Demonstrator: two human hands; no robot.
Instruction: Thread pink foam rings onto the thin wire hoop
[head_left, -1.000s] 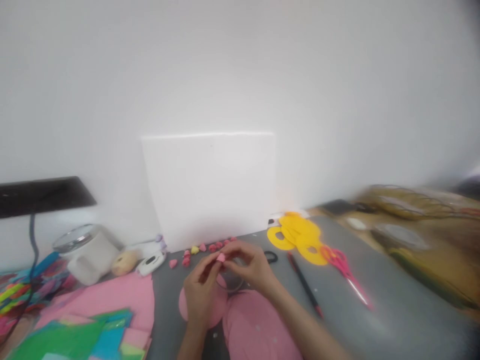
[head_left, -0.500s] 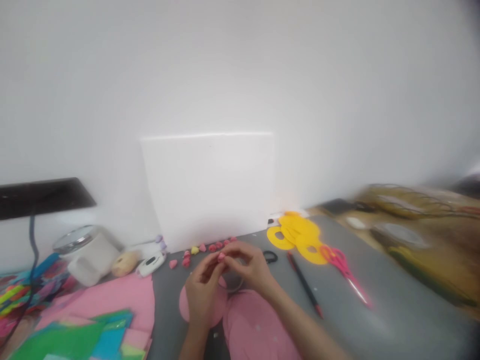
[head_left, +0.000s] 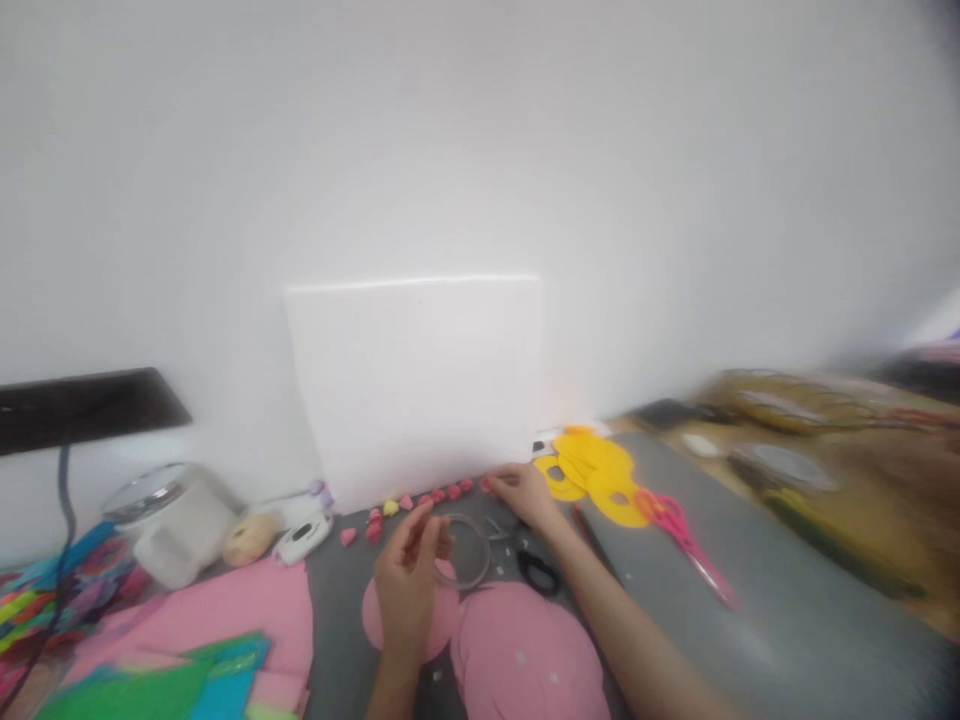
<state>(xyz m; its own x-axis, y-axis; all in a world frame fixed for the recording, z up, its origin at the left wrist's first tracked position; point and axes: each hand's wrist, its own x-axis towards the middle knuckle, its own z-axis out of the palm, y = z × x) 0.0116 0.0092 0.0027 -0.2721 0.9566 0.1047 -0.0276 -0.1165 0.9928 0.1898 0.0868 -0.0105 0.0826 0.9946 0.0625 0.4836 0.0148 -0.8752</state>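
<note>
Above a pink round piece [head_left: 442, 640], my left hand [head_left: 409, 575] is raised with its fingers curved and apart, nothing visible in them. My right hand [head_left: 523, 492] reaches to the right end of a row of small pink and red pieces [head_left: 454, 491], and its fingertips pinch a small red piece [head_left: 486, 484]. A grey ring [head_left: 489, 550], perhaps a roll of tape, lies between the hands. Black-handled scissors [head_left: 538, 573] are beneath my right forearm. A stack of pink rounds [head_left: 529, 660] lies nearest me.
A white board [head_left: 420, 390] leans on the wall. To the right are yellow cutouts [head_left: 600, 465], pink scissors [head_left: 686, 535] and a dark pencil [head_left: 592, 540]. At left stand a white mug [head_left: 176, 530], pink sheets [head_left: 277, 610] and green sheets [head_left: 142, 690].
My right hand has moved away from my left hand to the row's right end. The small pink piece between the hands no longer shows. The ring and black scissors are more exposed.
</note>
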